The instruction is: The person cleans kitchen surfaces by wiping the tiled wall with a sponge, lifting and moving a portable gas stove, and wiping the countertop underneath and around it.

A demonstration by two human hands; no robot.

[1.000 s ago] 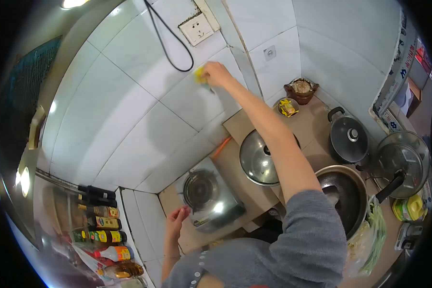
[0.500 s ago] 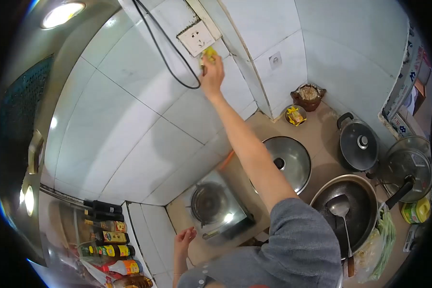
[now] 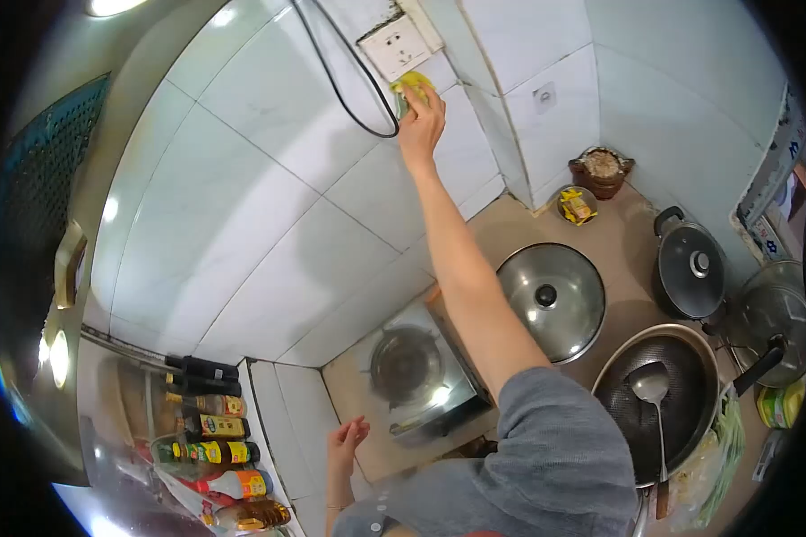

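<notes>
High on the tiled wall, my right hand [image 3: 424, 125] is closed around a yellow and green sponge [image 3: 412, 85]. It presses the sponge to the tiles just below a white wall socket [image 3: 396, 48]. A loop of black cable [image 3: 356, 67] hangs beside the fingers. Low in the view, my left hand [image 3: 347, 437] hovers by the near left corner of the gas stove [image 3: 430, 385], its fingers loosely bent and apart, with nothing visible in them.
Sauce bottles [image 3: 210, 452] stand at the left. On the counter are a glass lid [image 3: 553, 300], a lidded pot [image 3: 690, 268], a wok [image 3: 631, 403] with a spatula [image 3: 652, 389], a small bowl [image 3: 578, 206] and a brown pot [image 3: 602, 170]. A range hood [image 3: 58, 179] overhangs the left.
The view has shifted, so the scene sits slightly farther right. My right hand keeps the sponge below the socket, and more of its green side shows. My left hand stays near the stove.
</notes>
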